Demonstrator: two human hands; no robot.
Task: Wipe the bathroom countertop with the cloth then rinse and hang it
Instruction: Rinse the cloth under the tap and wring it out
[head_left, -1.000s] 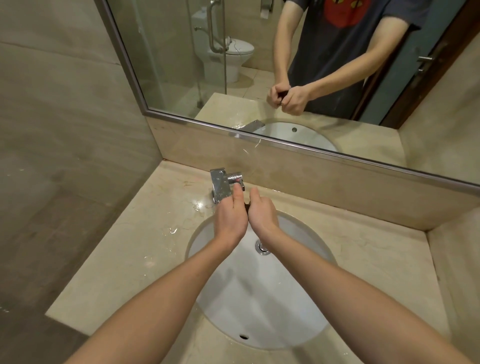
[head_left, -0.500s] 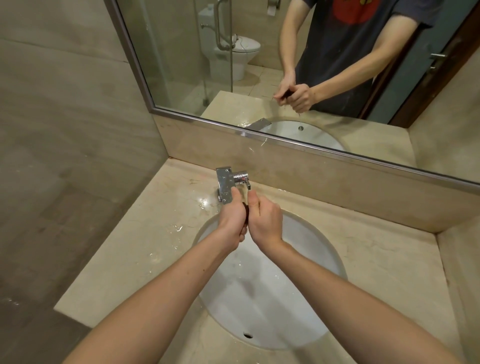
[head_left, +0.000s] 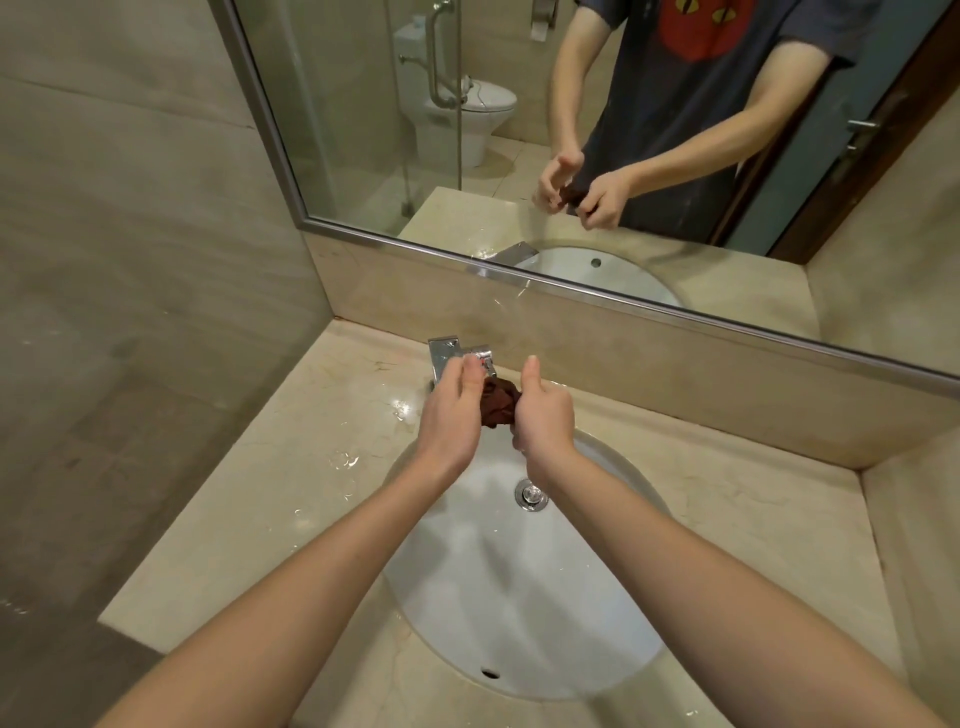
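Both hands meet over the far rim of the sink (head_left: 597, 623), at about 12 o'clock from its drain (head_left: 531, 493). Between them is the cloth (head_left: 497, 404), a dark brown wad, bunched and twisted. The right hand (head_left: 545, 418) has its fingers curled tight round the cloth's right end, thumb pointing up. The left hand (head_left: 449, 415) presses against the cloth's left side with its thumb raised; its fingers are on the far side, so from the head view I cannot tell how firmly they close. In the mirror (head_left: 519, 156) the left hand's fingers look loosely bent, touching the cloth rather than clamped on it.

The tap (head_left: 457, 356) stands on the counter (head_left: 260, 493) just beyond the left hand, at 11 o'clock from the drain; the hand partly covers it. Whether water runs from it cannot be told.

Water drops and small puddles shine on the counter at 9 to 10 o'clock from the sink, near the tap's base. The counter on the 3 o'clock side looks dry. The sink bowl is white, with an overflow hole at its near edge, 6 o'clock. The mirror also shows a toilet (head_left: 467, 114) behind a glass panel, and the person's dark shirt.
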